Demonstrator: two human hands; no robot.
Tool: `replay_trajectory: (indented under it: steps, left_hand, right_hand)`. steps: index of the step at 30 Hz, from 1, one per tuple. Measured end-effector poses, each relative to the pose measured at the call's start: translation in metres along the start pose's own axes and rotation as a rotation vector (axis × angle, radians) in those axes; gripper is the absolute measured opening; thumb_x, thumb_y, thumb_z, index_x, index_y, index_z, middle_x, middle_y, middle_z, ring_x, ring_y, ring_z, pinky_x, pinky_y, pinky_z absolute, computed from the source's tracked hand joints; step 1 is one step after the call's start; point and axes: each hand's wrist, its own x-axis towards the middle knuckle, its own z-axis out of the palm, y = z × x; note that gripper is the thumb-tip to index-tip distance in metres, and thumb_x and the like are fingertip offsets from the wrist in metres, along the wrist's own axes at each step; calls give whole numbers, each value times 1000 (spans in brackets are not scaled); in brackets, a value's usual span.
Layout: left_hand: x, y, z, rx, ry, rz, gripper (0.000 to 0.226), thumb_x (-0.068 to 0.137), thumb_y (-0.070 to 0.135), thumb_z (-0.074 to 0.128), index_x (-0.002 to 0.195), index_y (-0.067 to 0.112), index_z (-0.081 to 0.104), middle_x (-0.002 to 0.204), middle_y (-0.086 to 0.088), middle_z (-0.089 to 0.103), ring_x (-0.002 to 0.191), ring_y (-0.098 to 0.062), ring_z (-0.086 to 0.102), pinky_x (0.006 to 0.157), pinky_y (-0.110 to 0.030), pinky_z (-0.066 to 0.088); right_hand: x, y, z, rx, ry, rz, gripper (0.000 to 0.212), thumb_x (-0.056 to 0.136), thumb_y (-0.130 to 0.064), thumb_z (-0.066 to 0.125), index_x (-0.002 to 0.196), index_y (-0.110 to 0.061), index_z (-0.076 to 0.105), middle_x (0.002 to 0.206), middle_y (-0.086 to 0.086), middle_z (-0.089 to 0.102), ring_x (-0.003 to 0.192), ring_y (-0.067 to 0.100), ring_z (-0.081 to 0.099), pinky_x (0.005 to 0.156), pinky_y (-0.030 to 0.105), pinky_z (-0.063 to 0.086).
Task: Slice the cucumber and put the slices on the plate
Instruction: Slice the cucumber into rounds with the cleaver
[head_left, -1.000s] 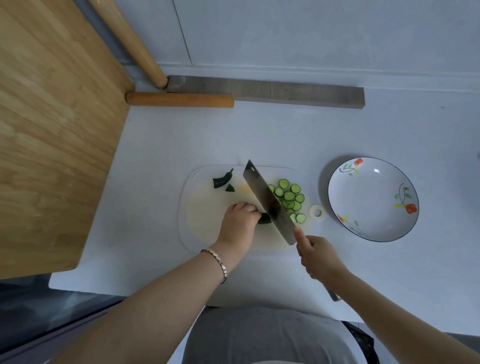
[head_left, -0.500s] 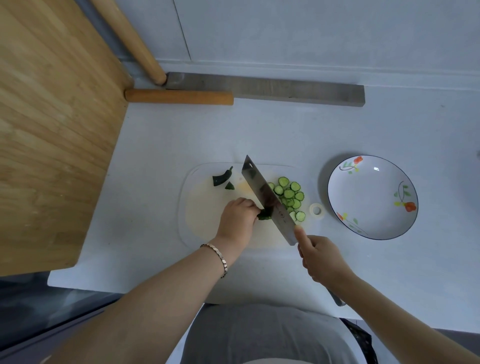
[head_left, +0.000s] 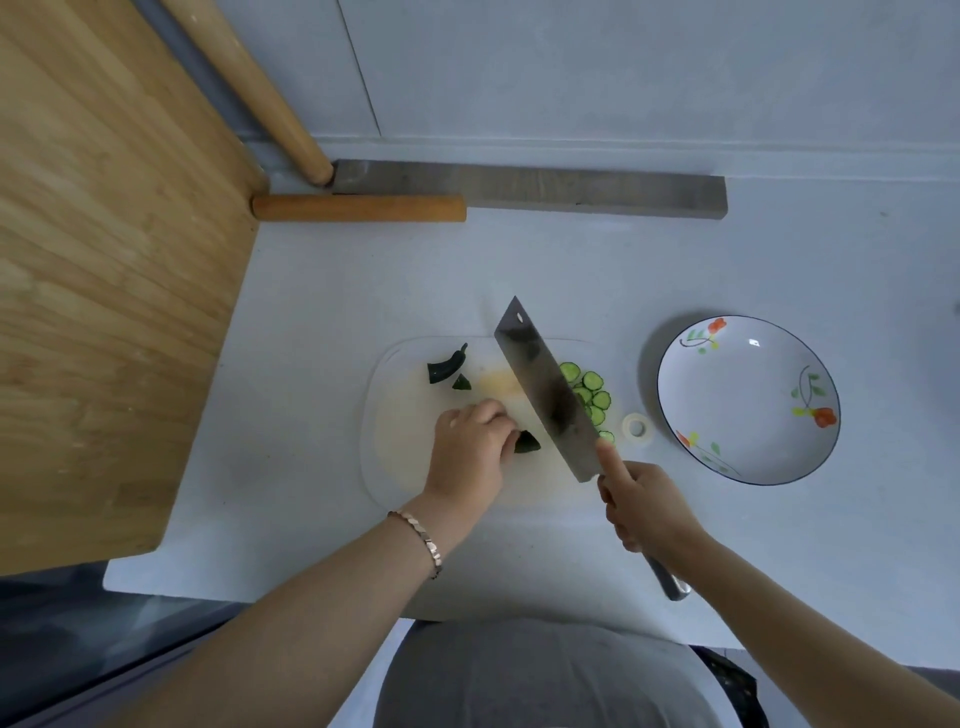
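Beside fingers (head_left: 493, 413) of the left hand (head_left: 470, 447) pinching the cucumber stub (head_left: 528, 443), the right hand (head_left: 644, 506) is gripping the cleaver (head_left: 545, 389); tucking fingertips back looks safest.

Metal knife (head_left: 545, 395), brushed, dull sheen. Glazed plate (head_left: 748, 400), 3 o'clock, glossy, one bright glint. Translucent plastic board (head_left: 395, 441), matt. Pale wood panel (head_left: 104, 260), 9 o'clock, grained, smooth. White table (head_left: 519, 260), matt. Metal bracelet (head_left: 421, 535), shiny links. Dark cucumber (head_left: 527, 443) skin, slick.
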Motion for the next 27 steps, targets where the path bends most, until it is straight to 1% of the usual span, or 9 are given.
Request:
replay_trajectory:
  steps: [3, 5, 9, 12, 14, 18, 20, 23, 27]
  left_hand:
    - [6, 10, -26, 7, 303, 68, 12, 80, 22, 57, 88, 13, 58, 90, -5, 54, 80, -22, 51, 76, -31, 37]
    - [14, 18, -42, -46, 324, 158, 28, 81, 31, 55, 102, 15, 50, 104, -3, 44, 94, -21, 45, 87, -29, 35]
    - [34, 30, -56, 84, -147, 270, 64, 85, 56, 42, 131, 12, 43, 140, -9, 42, 129, -24, 36, 108, -34, 24]
    - [46, 31, -47, 246, -626, 183, 80, 86, 66, 26, 147, 19, 3, 156, 1, -4, 143, -15, -5, 116, -37, 1]
    - [51, 30, -41, 260, -817, 129, 79, 87, 65, 22, 145, 23, -11, 154, 3, -18, 141, -12, -16, 117, -38, -4]
    - [59, 29, -29, 121, -957, 49, 76, 89, 62, 27, 143, 29, -16, 152, 5, -24, 139, -12, -22, 117, -41, -4]
    - [66, 30, -23, 76, -977, 29, 76, 89, 61, 31, 142, 32, -16, 152, 7, -24, 138, -11, -23, 117, -41, -6]
    - [82, 30, -14, 74, -941, 30, 76, 87, 64, 32, 143, 35, -12, 154, 8, -20, 139, -9, -22, 116, -41, -8]
    - [97, 27, -3, 90, -953, -5, 79, 85, 68, 31, 143, 34, -11, 154, 7, -19, 139, -9, -22, 116, -43, -9]
  right_hand:
    - [-5, -7, -18, -315, 106, -192, 51, 90, -53, 42, 59, -13, 33, 53, 3, 35, 50, 18, 31, 52, 28, 28]
    - [-7, -14, -27, -503, 186, -304, 53, 89, -49, 48, 54, -15, 28, 49, -2, 32, 50, 16, 32, 51, 31, 27]
    - [-7, -22, -35, -890, 232, -402, 42, 86, -60, 45, 76, -19, 49, 76, 4, 63, 78, 27, 60, 60, 31, 38]
    - [0, -18, -35, -1121, 226, -483, 49, 85, -68, 36, 90, -21, 48, 94, 5, 68, 94, 29, 63, 67, 31, 39]
    - [5, -13, -36, -1179, 197, -515, 49, 83, -71, 33, 77, -23, 38, 90, 4, 67, 91, 28, 64, 65, 30, 37]
    - [14, -5, -41, -1215, 286, -710, 58, 75, -76, 25, 76, -19, 37, 81, 3, 66, 74, 29, 66, 57, 29, 31]
    - [17, -7, -47, -1218, 367, -793, 53, 78, -70, 46, 73, -17, 44, 68, 4, 64, 60, 28, 65, 52, 29, 30]
    - [19, -8, -57, -1285, 423, -815, 58, 81, -66, 35, 68, -16, 61, 48, -1, 58, 42, 22, 58, 40, 24, 26]
    - [20, 0, -64, -1266, 436, -881, 56, 72, -71, 36, 55, -22, 59, 38, -4, 48, 26, 20, 48, 32, 19, 22]
